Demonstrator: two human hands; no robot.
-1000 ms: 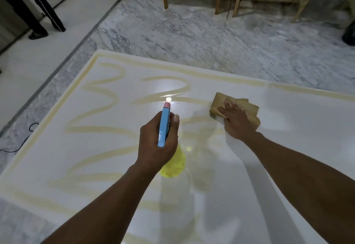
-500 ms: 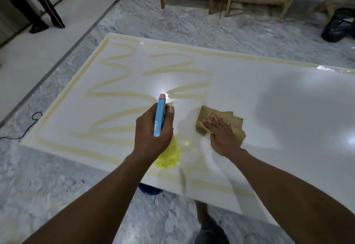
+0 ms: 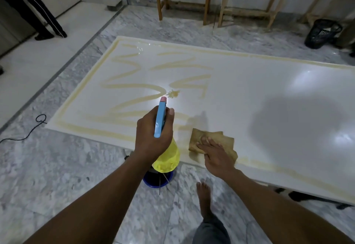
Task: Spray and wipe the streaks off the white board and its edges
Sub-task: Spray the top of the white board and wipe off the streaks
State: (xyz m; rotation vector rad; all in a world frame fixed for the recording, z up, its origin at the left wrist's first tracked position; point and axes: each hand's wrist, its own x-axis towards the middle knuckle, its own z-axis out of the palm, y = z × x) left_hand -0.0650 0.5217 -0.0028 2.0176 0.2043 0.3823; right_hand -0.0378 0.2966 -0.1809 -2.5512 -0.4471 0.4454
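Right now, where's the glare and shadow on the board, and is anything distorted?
Head view: glare blooms on the board just beyond the bottle, with two softer reflections at right; a broad soft shadow lies right of the cloth; the wide lens slightly bows the board's edges.

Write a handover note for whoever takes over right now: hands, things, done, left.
Left hand grips the spray bottle, nozzle aimed at the white board.
Right hand presses flat on the cloth at the board's near edge.
Done: right-centre area looks clean.
Left: yellowish streaks across the left half, plus the border lines along the near, far and left edges.
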